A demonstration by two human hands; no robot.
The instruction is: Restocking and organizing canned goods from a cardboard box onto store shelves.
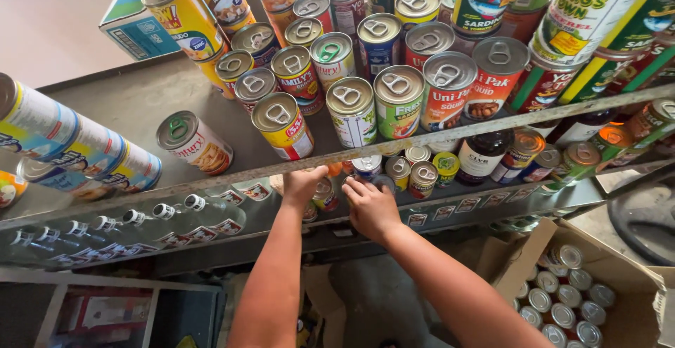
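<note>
Two bare hands reaching under shelf edge: left (302, 185), right (370, 207). One lone white-and-red tin can (194, 141) standing apart on grey metal shelf (119, 98). Five clear glass bottles with white caps (133, 223) lying in row on lower shelf. One brown cardboard box (619, 267) sitting below, showing about ten silver can tops (562, 299). One blue-and-white carton (130, 17) lying at rear.
</note>
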